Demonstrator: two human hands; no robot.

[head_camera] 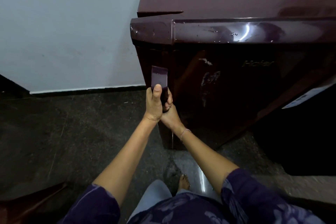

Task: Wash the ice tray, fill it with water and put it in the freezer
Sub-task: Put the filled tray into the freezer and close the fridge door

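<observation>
A dark maroon fridge (236, 82) stands in front of me with its door closed. A glossy vertical door handle (159, 77) sticks out at the door's left edge. My left hand (154, 103) grips the handle's lower part, thumb pressed up along its face. My right hand (170, 114) grips the same handle just below and behind the left one; a thin bracelet circles that wrist. The ice tray is not in view.
A pale wall (63, 32) with a dark skirting runs to the left of the fridge. Dark speckled floor (63, 132) spreads below. A black appliance (300, 129) stands at the right, close to the fridge. My bare foot (184, 182) is near the fridge base.
</observation>
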